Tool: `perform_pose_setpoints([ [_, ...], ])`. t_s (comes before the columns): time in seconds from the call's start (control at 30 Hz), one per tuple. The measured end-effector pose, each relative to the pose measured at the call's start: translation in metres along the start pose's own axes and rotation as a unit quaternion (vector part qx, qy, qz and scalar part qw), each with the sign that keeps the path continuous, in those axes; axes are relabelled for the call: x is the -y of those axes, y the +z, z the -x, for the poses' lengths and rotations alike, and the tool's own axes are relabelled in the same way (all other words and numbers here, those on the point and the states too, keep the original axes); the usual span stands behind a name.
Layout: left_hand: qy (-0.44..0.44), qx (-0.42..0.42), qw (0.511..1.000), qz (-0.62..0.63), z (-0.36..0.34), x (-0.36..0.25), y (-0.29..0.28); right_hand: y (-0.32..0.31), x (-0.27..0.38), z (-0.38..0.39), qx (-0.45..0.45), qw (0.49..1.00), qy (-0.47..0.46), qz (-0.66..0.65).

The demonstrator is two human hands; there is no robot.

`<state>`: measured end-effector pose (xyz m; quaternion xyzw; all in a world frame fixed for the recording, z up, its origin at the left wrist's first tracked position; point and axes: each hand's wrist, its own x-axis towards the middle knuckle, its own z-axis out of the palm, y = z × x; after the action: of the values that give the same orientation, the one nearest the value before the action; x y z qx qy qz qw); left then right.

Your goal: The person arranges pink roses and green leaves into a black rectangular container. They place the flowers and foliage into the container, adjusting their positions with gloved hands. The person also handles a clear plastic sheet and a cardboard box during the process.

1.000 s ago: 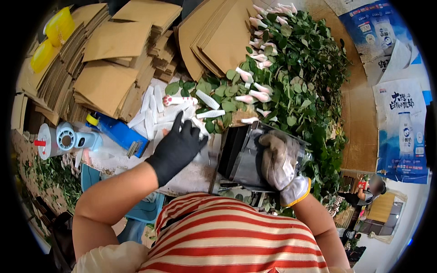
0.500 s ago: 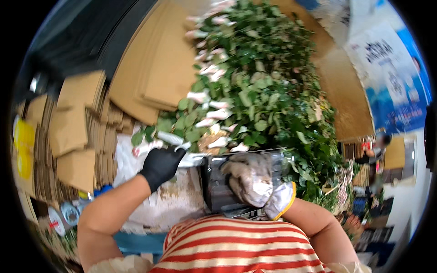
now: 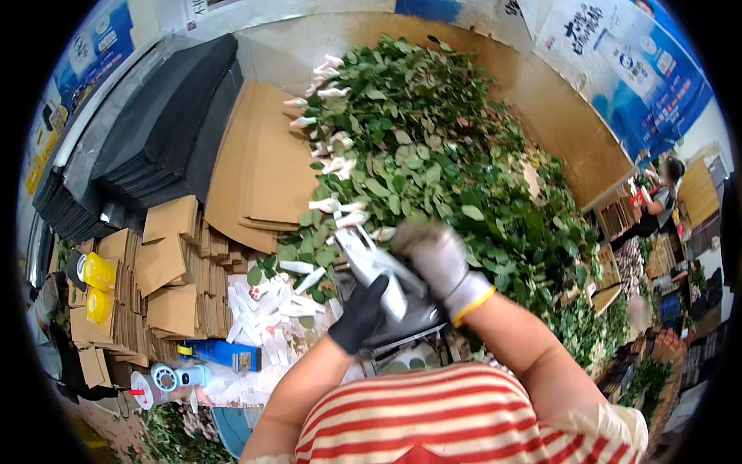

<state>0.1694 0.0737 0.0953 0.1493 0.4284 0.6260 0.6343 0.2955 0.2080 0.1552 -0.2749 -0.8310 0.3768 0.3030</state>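
Observation:
My left hand (image 3: pixel 362 315), in a black glove, is closed around a long, flat white piece (image 3: pixel 386 286) with a greyish side. The piece slants over a black tray (image 3: pixel 398 334) in front of my body. My right hand (image 3: pixel 437 259) wears a white glove with a soiled grey palm and a yellow cuff edge. It is just right of the white piece, by the leafy stems; motion smears its fingers, so whether they grip anything cannot be seen. Beyond both hands lies a large heap of leafy rose stems (image 3: pixel 433 166), with white-wrapped ends (image 3: pixel 338 166) along its left side.
Loose white sleeves (image 3: pixel 267 313) lie scattered at left, beside a blue tool (image 3: pixel 224 354) and a small light-blue fan (image 3: pixel 166 377). Cardboard pieces (image 3: pixel 174 263) and large sheets (image 3: pixel 259 166) are stacked behind. A brown board (image 3: pixel 572 131) borders the heap; a person (image 3: pixel 663 197) stands far right.
My left hand has moved right, from above the table to the black tray, with the white piece in it. My right hand has risen from the tray's near side. The view has shifted too.

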Motion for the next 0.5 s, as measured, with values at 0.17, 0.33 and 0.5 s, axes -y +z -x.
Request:
perform_pose_setpoints([
  [0.17, 0.188, 0.097, 0.935, -0.284, -0.022, 0.025, -0.001, -0.083, -0.006, 0.037, 0.019, 0.905, 0.017, -0.425],
  [0.33, 0.202, 0.233, 0.683, -0.663, -0.018, 0.0, 0.046, -0.073, 0.022, 0.037, 0.145, 0.959, -0.072, 0.231],
  [0.5, 0.33, 0.141, 0.481, -0.8, -0.016, 0.005, 0.052, -0.165, 0.016, 0.063, 0.191, 0.947, 0.022, 0.258],
])
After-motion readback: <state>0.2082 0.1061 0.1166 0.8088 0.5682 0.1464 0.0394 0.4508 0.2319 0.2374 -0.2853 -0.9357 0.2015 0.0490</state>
